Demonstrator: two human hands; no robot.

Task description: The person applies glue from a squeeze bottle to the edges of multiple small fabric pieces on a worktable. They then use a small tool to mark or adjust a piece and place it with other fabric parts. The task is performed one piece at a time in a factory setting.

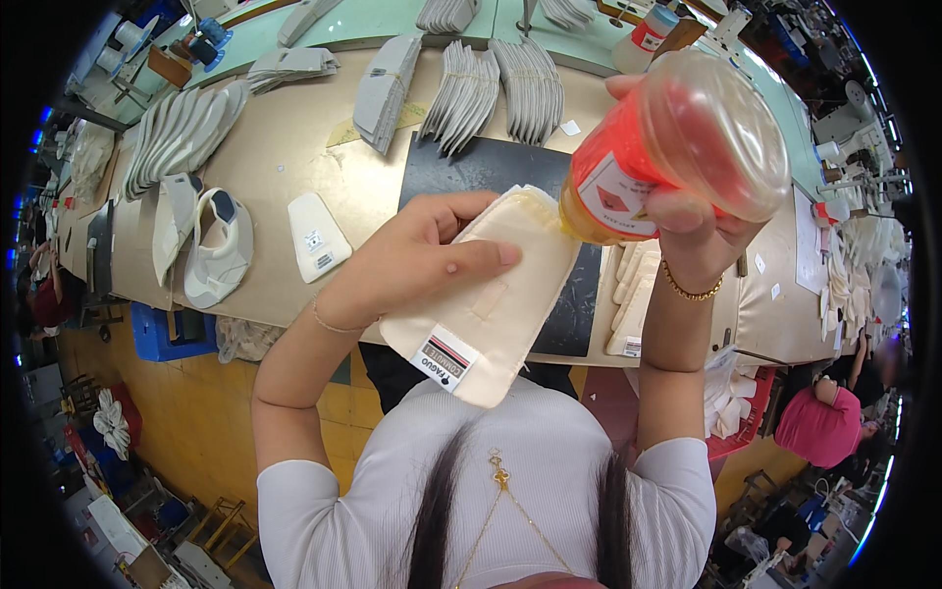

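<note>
A cream, round-cornered fabric panel was pinched in the left hand, seemingly to steady its edge beside the clear, red-labelled plastic bottle gripped tilted in the right hand. Beyond the left hand lay a flat black mat.

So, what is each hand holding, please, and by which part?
Left hand: rounded cream fabric piece, by its left edge. Right hand: translucent, red-labelled plastic bottle, around its body.
</note>
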